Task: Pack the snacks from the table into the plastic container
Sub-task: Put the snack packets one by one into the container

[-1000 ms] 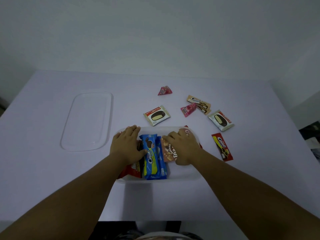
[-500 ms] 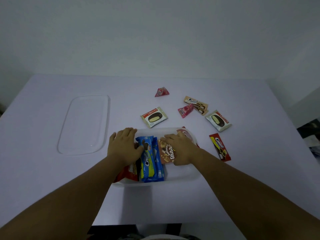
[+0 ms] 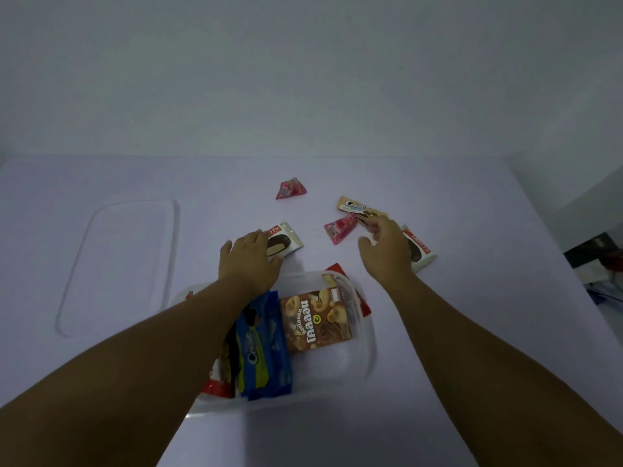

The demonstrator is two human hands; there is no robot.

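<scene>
Left fingers: our left hand is spread flat, fingers nearly straight, lying over the near end of the white choco-pie wrapper with the brown-and-cream picture; touching it by the look of things, nothing pinched yet
Right fingers: our right hand is loosely curled, fingertips at the near end of the tan Oreo wafer packet; we cannot tell whether they have a grip on it
Under the right hand: a second white choco-pie wrapper peeks out just beside the wrist
Between the hands: a pink triangular candy pouch lies on the white table, a second pink pouch sits farther back
Container: the clear plastic rectangular tub sits right in front of us, under both forearms
Already packed: a blue Oreo pack, a brown biscuit box with yellow lettering and a red packet at the left wall
Half hidden: something red shows through the tub's right wall; in or out, we cannot tell
Progress: roughly a third in, we judge; at least five snacks are left out on the table
Axis: the blue pack and brown box run lengthwise away from us, along the tub's long side; the tan packet slants, far end up-left
Off to the left: the clear flat lid waits well apart from the tub
</scene>
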